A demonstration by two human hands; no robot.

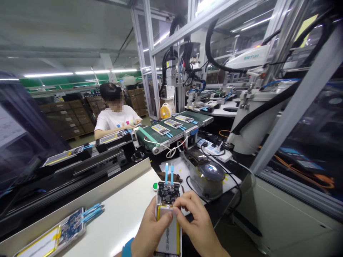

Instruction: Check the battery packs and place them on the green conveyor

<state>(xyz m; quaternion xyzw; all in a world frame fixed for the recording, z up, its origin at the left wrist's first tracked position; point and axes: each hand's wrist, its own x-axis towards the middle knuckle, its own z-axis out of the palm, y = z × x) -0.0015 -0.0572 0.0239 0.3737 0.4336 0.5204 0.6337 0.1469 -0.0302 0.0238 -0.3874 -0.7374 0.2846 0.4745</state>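
The left grip [150,226] is clamped on the battery unit [172,230], thumb over its battery [168,242]; the right grip [197,223] has fingertips together by the circuit board's [168,194] near edge, whether around anything I cannot tell. The unit lies between both hands, long axis near to far, blue cables [169,174] farthest. Left, a white tray [115,214] holds another unit [57,233].

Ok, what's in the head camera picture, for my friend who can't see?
A person's left hand holds a white-framed rectangular device with a black circuit board, flat grey battery and two light-blue cables, while the right hand touches it. Beyond, three similar devices lie on a dark green conveyor belt; a white-shirted co-worker is to its left.
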